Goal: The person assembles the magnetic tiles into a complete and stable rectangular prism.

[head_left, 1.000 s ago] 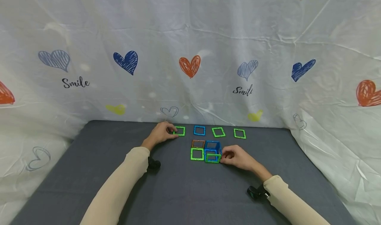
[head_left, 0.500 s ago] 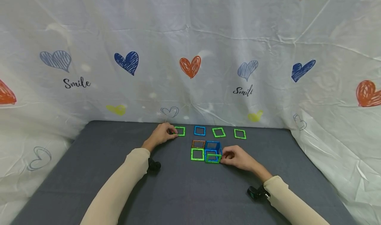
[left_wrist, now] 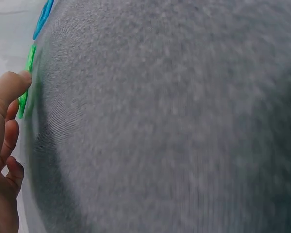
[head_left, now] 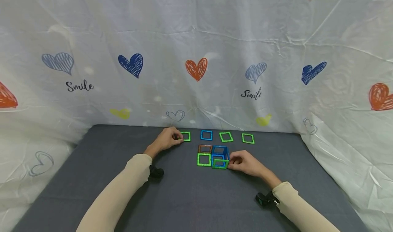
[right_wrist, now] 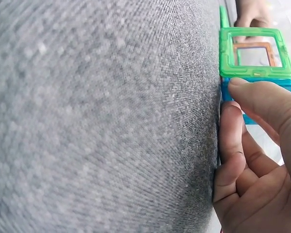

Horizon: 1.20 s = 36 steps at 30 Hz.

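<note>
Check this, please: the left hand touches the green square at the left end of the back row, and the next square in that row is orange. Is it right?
Not quite: the head view shows that the next square in that row is blue, not orange. The left hand does touch the green square at the left end.

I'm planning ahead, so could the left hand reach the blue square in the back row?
Probably yes: the blue square lies uncovered just past the green square that the left hand pinches, which it may need to release.
</note>
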### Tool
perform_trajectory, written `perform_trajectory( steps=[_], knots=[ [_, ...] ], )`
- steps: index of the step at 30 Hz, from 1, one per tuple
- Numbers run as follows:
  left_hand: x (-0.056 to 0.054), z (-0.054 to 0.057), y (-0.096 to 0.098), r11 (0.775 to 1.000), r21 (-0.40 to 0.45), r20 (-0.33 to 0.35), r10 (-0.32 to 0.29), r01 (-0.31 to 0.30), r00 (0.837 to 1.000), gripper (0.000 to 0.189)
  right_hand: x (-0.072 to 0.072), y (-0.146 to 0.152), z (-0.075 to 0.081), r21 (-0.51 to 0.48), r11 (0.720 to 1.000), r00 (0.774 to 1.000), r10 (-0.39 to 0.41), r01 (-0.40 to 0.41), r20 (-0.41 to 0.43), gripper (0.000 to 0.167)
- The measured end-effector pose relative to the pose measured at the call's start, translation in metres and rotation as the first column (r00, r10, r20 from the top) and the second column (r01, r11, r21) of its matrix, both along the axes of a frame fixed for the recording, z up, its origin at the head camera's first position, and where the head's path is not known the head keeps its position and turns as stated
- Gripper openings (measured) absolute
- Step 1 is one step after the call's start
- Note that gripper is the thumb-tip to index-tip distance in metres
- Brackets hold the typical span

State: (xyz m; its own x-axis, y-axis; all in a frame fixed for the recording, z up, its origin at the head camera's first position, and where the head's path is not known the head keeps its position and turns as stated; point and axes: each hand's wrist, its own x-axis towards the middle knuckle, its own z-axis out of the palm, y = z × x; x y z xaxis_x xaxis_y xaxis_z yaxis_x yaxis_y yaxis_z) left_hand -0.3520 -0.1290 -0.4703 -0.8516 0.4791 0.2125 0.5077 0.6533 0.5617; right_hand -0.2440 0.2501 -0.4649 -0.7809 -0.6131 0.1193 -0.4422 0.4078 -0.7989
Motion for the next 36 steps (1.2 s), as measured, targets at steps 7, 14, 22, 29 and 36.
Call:
perform_trajectory(
  steps=[7, 14, 22, 29, 36],
  knots=[
    [0.006, 0.008, -0.005, 0.999, 0.004, -0.030, -0.034, 0.034, 0.999, 0.004, 0.000, 0.000, 0.000, 0.000, 1.000, 1.000, -0.003, 0.003, 0.005, 0.005],
    [0.014, 0.012, -0.010, 0.997, 0.000, -0.048, -0.074, 0.074, 0.996, 0.009, 0.000, 0.001, -0.001, -0.002, 1.000, 1.000, -0.002, 0.002, -0.001, 0.004],
    [0.023, 0.016, -0.018, 0.996, 0.002, -0.060, -0.094, 0.095, 0.994, 0.008, -0.001, 0.001, 0.000, -0.004, 1.000, 1.000, -0.004, 0.004, 0.003, 0.004],
    [0.031, 0.018, -0.022, 0.994, 0.001, -0.061, -0.112, 0.112, 0.992, 0.007, -0.001, 0.001, 0.000, -0.010, 1.000, 1.000, -0.002, 0.002, 0.009, 0.004],
    [0.038, 0.015, -0.030, 0.990, 0.013, -0.064, -0.141, 0.142, 0.988, 0.010, 0.001, 0.000, 0.000, 0.000, 1.000, 1.000, -0.013, 0.013, 0.011, 0.005]
  ],
)
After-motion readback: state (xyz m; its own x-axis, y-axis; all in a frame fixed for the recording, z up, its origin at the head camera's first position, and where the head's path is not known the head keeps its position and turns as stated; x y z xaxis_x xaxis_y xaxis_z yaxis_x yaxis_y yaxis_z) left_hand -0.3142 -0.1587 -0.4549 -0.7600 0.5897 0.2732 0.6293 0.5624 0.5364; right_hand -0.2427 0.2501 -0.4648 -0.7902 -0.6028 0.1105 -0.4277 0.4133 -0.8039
